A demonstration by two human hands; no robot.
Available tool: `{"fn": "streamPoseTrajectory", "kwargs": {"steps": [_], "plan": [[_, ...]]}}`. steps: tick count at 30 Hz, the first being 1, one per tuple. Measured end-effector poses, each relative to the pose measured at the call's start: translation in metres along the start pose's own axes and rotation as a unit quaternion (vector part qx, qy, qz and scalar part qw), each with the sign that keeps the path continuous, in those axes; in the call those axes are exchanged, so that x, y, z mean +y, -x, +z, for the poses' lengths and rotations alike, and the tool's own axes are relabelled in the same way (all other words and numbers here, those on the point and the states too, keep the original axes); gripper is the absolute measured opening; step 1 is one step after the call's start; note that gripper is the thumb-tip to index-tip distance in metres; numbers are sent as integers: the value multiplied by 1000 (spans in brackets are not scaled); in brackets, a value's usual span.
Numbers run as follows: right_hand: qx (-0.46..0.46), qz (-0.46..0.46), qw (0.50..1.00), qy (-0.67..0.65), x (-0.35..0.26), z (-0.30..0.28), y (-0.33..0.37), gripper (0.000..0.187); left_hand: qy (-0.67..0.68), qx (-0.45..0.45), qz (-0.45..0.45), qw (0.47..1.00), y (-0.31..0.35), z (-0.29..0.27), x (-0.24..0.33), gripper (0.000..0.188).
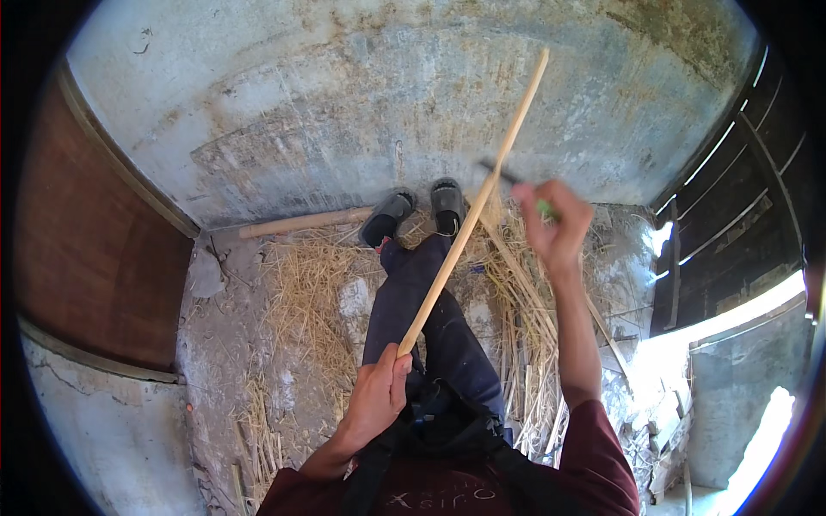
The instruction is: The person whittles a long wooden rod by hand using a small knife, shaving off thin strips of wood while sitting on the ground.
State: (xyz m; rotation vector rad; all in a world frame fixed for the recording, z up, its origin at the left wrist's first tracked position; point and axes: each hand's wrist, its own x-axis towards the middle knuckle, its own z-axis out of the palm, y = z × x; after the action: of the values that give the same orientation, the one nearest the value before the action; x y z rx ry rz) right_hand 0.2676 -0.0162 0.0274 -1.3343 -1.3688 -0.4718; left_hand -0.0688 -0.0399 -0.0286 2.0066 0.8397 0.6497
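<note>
Head view: a long, slender, pale wooden stick (pixel 460 245) is being held out above the person's legs, and a narrow dark-bladed tool (pixel 511 177) with a green handle is being set across it.
Left hand (pixel 377 391): the stick's near end is being clasped here, the thumb being pressed along the wood, the fingers being curled close together around it.
Right hand (pixel 561 225): the green handle is being wrapped by bent fingers; detail is being lost to blur, so how tightly each fingertip is being pressed cannot be told.
Stick's line: the long axis is being slanted from the left hand, low and central, to the upper right; the far tip is being aimed toward the stained grey wall (pixel 344 112). How steeply it is being tilted cannot be told.
Blade's place: the wood is being crossed beyond the stick's middle, toward its thinner far part.
Step in hand: by all appearances, the stick is being shaved down.
Next move: a firm left grip is seemingly being called for, plus a shallow blade angle, well clear of the holding fingers.
Floor: loose yellow straw (pixel 305 288) is being seen around the grey shoes (pixel 394 206).
</note>
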Motion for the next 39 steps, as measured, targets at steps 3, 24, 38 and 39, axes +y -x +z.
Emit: {"fn": "streamPoseTrajectory", "kwargs": {"steps": [3,24,38,39], "plan": [[11,-15,1000,-8,-2,9,-15,11,-10,1,-41,999,-8,-4,-3,23],[-203,171,945,-191,-18,-20,42,19,35,20,-54,998,-9,-21,-29,32],[-370,95,920,-87,-27,-6,54,15,26,-1,-5,1000,-26,-6,3,23],[-356,112,923,-97,-29,-3,56,15,36,-10,1,999,-28,-4,4,22]]}}
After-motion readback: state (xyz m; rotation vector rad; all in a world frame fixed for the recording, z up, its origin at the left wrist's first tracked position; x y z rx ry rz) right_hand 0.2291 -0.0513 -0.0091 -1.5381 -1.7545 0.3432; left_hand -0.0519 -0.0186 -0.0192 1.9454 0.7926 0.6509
